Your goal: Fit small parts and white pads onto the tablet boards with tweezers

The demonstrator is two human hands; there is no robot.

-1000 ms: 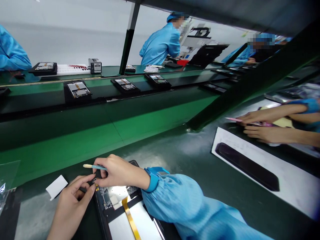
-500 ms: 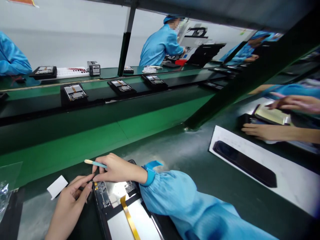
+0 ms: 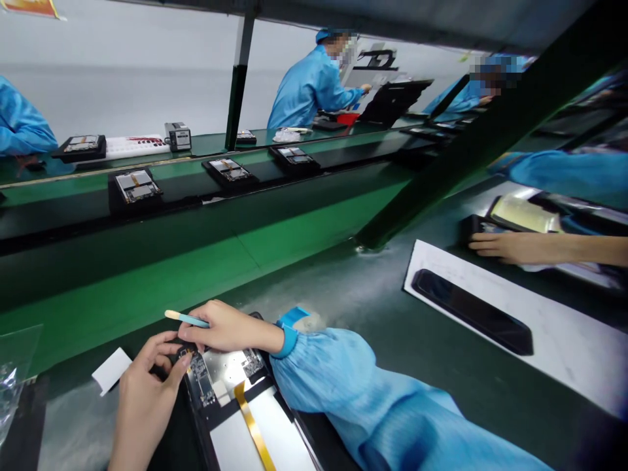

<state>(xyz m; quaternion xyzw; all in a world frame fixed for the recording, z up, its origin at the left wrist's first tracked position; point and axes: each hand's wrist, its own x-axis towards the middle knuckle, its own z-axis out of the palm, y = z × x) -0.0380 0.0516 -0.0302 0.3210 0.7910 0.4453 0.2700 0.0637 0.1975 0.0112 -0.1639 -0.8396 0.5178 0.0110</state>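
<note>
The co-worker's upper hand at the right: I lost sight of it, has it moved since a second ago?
Yes. It has lifted away from the white sheet; only one co-worker's hand remains.

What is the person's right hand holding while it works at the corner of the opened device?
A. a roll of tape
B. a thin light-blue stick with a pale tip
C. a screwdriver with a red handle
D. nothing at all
B: the right hand pinches a thin light-blue stick whose pale tip points left, above the opened device.
</note>
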